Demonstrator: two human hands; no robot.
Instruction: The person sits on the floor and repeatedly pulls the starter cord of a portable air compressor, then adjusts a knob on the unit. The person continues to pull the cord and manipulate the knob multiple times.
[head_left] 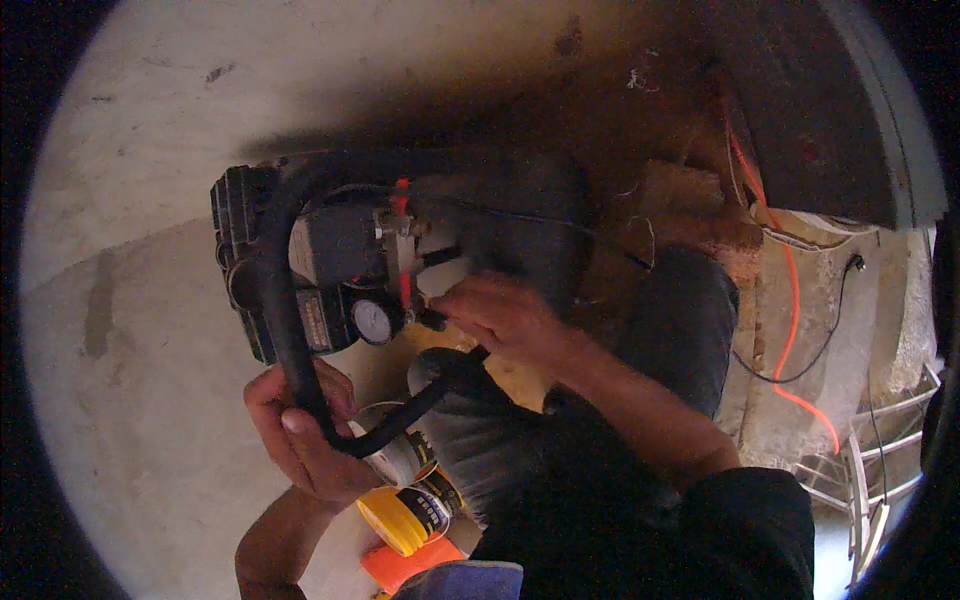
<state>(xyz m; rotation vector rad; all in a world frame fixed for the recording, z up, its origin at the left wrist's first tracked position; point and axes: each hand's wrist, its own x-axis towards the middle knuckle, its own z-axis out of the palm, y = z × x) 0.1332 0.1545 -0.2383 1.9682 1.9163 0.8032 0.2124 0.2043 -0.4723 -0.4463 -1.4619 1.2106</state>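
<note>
An air compressor with a dark tank stands in front of me, framed by a thick black tube handle (287,320). My left hand (290,430) is wrapped round the lower left bend of that handle. A round white-faced pressure gauge (374,321) sits inside the frame, beside an upright red-and-metal manifold (404,250). At the manifold's lower end, my right hand (500,315) has its fingers closed on a small dark fitting (432,320). The fingertips partly cover this fitting, so its exact kind is hidden. Ribbed black housing (240,270) forms the compressor's left side.
Below the handle are a white bucket (400,462), a yellow bucket (392,522) and an orange item (410,562). To the right run an orange hose (795,310) and a black cable (835,320). A white metal rack (858,490) stands lower right; a dark panel (820,130) is upper right.
</note>
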